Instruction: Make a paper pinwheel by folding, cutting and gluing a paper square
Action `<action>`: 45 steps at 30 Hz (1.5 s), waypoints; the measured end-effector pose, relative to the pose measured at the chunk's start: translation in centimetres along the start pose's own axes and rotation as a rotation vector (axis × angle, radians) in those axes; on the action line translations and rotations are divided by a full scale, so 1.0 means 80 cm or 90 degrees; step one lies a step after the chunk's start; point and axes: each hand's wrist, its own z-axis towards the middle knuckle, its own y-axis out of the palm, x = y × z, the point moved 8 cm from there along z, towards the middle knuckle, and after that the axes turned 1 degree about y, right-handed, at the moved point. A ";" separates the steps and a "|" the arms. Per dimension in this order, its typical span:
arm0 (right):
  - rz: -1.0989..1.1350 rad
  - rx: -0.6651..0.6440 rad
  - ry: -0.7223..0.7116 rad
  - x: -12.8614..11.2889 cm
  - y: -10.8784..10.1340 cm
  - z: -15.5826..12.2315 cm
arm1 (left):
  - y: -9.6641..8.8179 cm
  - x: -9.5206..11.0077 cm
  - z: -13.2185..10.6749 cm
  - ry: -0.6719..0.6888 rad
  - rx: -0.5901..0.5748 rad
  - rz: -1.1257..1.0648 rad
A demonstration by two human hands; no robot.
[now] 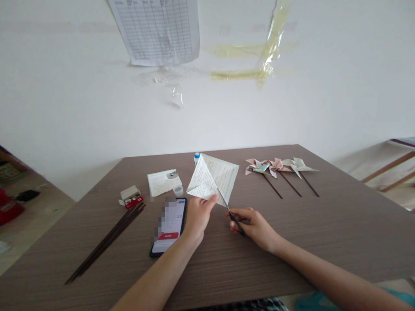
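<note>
My left hand pinches the lower corner of a folded printed paper sheet and holds it up above the brown table. My right hand is closed on the handles of a pair of scissors. The scissor blades point up into the paper's lower edge, just right of my left thumb.
A phone lies left of my left hand. Several dark sticks, a small red and white box, a booklet, a small cap and a glue bottle are nearby. Three paper pinwheels lie at the right.
</note>
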 end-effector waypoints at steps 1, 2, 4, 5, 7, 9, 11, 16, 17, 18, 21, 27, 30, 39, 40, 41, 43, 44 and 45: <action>0.005 0.003 -0.002 -0.001 0.000 0.000 | 0.000 0.000 0.000 0.000 0.000 0.000; 0.010 0.004 -0.005 -0.001 -0.001 0.000 | 0.001 0.000 0.000 0.000 -0.001 0.000; 0.018 0.003 -0.011 -0.004 -0.001 0.000 | 0.001 0.000 0.000 0.001 -0.004 0.002; 0.018 0.002 -0.013 -0.005 -0.001 -0.001 | 0.001 0.000 0.000 0.004 -0.007 0.006; 0.008 0.006 -0.015 -0.007 -0.003 -0.001 | 0.002 0.000 -0.001 0.011 -0.013 0.013; 0.001 0.015 -0.018 -0.009 -0.004 -0.001 | 0.002 -0.001 -0.001 0.012 -0.015 0.015; 0.005 0.015 -0.019 -0.010 -0.004 -0.001 | 0.001 -0.003 0.000 0.005 -0.014 0.014; 0.016 0.004 -0.009 -0.012 -0.003 -0.001 | 0.002 -0.002 0.001 0.014 -0.019 0.019; 0.017 0.005 -0.007 -0.013 -0.003 -0.001 | 0.002 -0.002 0.001 0.017 -0.019 0.019; 0.019 0.007 -0.007 -0.013 -0.004 -0.002 | 0.002 -0.001 0.001 0.018 -0.018 0.020; 0.013 0.006 -0.014 -0.014 -0.004 -0.002 | 0.001 -0.002 0.000 0.013 -0.012 0.019; -0.015 0.011 -0.018 -0.012 -0.005 -0.001 | 0.003 -0.002 -0.001 0.007 -0.022 0.013; -0.018 0.007 -0.020 -0.011 -0.005 -0.001 | 0.005 0.001 -0.002 0.015 -0.031 -0.004; -0.017 -0.004 -0.021 -0.007 -0.005 -0.001 | 0.003 0.000 -0.003 0.008 -0.019 -0.016; -0.016 -0.004 -0.022 -0.007 -0.004 -0.001 | 0.003 0.000 -0.003 0.006 -0.016 -0.012; -0.014 -0.001 -0.023 -0.006 -0.005 0.000 | 0.002 0.000 -0.003 0.002 -0.013 -0.008; -0.006 0.005 -0.025 -0.006 -0.005 0.000 | 0.001 0.000 -0.004 -0.002 -0.010 0.005; -0.002 0.007 -0.027 -0.005 -0.005 0.000 | 0.001 0.000 -0.004 -0.001 -0.010 0.009; 0.003 0.007 -0.029 -0.005 -0.005 0.000 | 0.002 0.001 -0.005 0.002 -0.012 0.010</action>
